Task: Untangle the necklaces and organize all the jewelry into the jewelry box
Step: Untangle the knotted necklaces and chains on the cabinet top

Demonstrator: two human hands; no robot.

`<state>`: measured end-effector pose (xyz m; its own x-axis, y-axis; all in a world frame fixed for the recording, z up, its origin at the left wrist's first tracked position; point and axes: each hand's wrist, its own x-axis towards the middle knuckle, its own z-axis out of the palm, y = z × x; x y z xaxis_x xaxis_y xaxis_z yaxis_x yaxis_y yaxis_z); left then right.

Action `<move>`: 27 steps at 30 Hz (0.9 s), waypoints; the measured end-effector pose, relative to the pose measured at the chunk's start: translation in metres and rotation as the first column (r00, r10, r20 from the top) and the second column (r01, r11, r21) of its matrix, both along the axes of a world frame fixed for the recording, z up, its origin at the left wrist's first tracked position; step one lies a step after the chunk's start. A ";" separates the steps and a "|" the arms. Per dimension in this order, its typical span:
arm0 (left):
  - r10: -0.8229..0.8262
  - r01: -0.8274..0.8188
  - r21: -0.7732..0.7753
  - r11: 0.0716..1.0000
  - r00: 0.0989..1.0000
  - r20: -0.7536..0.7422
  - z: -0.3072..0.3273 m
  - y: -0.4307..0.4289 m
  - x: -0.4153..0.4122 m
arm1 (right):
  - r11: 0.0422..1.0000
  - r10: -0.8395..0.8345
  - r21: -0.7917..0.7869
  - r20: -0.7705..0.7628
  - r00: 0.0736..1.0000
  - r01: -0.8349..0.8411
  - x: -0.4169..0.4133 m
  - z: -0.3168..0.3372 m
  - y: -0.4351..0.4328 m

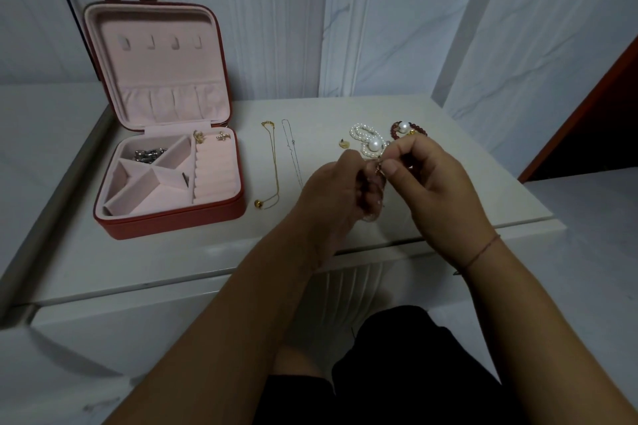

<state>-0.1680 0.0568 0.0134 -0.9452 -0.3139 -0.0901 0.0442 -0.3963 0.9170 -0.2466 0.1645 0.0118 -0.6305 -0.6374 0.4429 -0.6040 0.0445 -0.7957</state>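
Stowed: chain (148, 154), earrings (222, 137) in jewelry box (172, 221)
Counter (207, 252): gold necklace (275, 162), silver necklace (293, 155) straight; pearls (366, 138) waiting
Hands: left hand (331, 193), right hand (438, 183) pinch beaded piece (372, 214)

One head-worn camera looks forward and steeply down, close over the bench (362, 248), toward the wall behind it.

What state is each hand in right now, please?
Left hand: closed, fingers curled round a piece of clear beaded jewelry.
Right hand: closed, pinching the top of the same piece.
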 end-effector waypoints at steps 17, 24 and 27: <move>0.393 -0.448 -0.485 0.751 0.893 -0.217 -0.008 -0.006 0.002 | 0.990 0.068 -0.140 0.331 0.941 -0.022 -0.005 -0.004 0.006; 0.304 -0.449 -0.683 0.577 0.894 -0.330 -0.008 -0.003 0.003 | 0.989 -0.001 -0.141 0.297 0.955 0.045 -0.003 -0.001 0.006; 0.309 -0.508 -0.728 0.461 0.860 -0.405 -0.008 -0.004 0.002 | 0.995 -0.030 -0.082 0.246 0.969 0.052 -0.001 0.003 0.007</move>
<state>-0.1658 0.0530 0.0057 -0.6503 -0.5120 0.5612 0.2040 0.5939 0.7782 -0.2480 0.1717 0.0146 -0.7512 -0.5746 0.3248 -0.3898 -0.0110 -0.9208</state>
